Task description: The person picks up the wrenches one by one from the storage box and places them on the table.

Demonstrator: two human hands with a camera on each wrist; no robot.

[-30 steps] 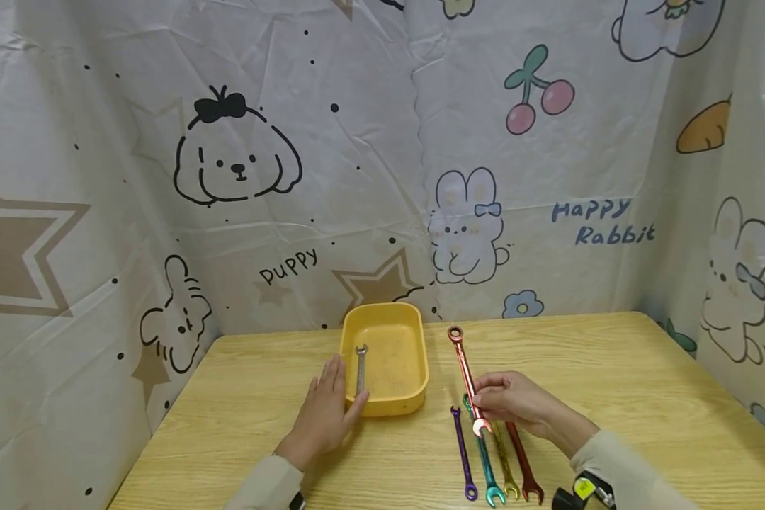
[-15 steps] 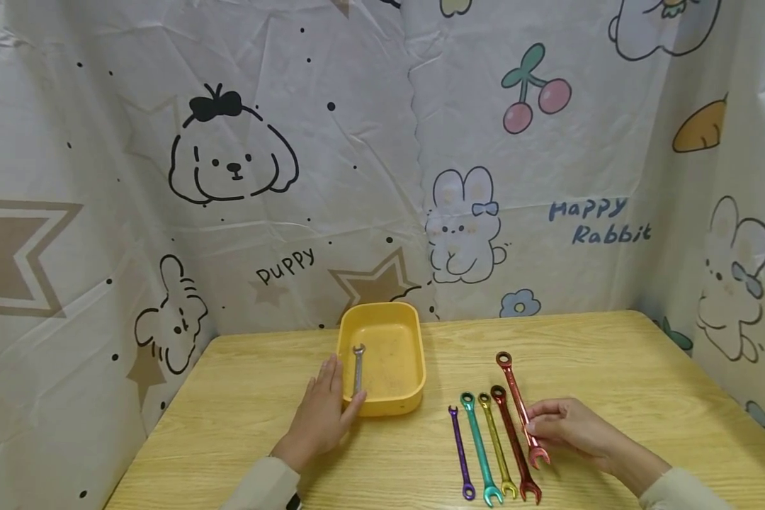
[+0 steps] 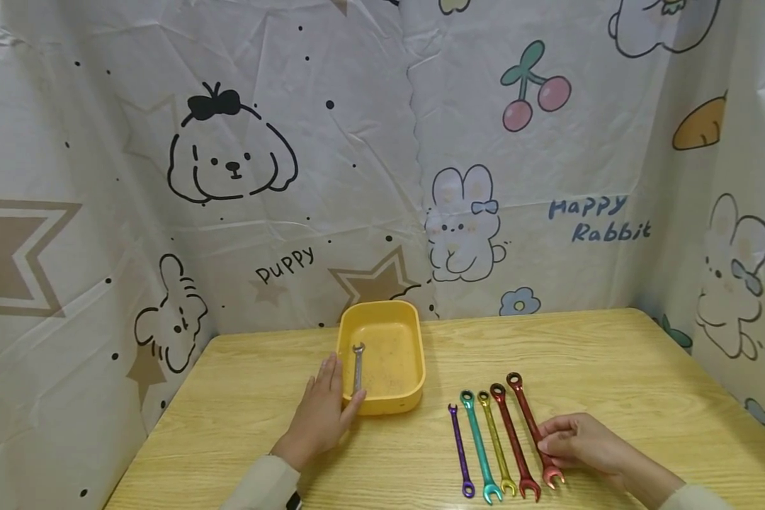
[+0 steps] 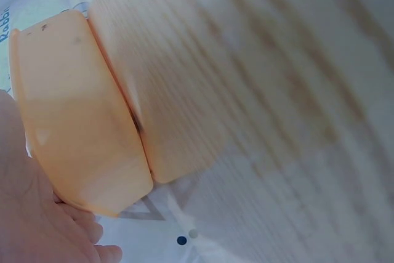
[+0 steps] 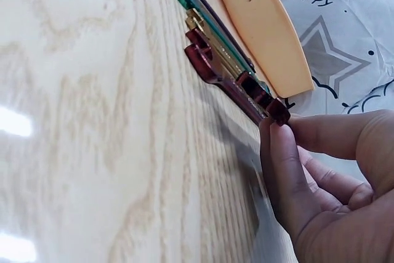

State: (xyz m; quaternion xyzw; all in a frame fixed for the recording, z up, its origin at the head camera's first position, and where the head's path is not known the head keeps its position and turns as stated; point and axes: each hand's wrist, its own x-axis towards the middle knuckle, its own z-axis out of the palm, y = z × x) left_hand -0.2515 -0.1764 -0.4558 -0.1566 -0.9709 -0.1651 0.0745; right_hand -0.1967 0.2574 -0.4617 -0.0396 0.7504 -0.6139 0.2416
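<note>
My right hand (image 3: 586,446) pinches a red combination wrench (image 3: 528,414) near its open end, between thumb and fingers, close over the table. To its left a row of wrenches lies side by side: dark red (image 3: 514,440), yellow (image 3: 497,440), teal (image 3: 478,443) and a shorter purple one (image 3: 461,453). My left hand (image 3: 319,418) rests with straight fingers along the left side of a yellow plastic bin (image 3: 382,406). Inside the bin, a small silver wrench (image 3: 358,368) leans toward the near left. In the left wrist view, fingers (image 4: 80,220) touch the bin's side.
The light wood table (image 3: 242,397) carries all of this. A pale curtain (image 3: 357,142) printed with puppies, rabbits and stars hangs behind the table and along both sides. The bin stands close to the back edge.
My right hand has carried the red wrench from above the row, rightward and down, to the row's right end. My left hand has stayed at the bin.
</note>
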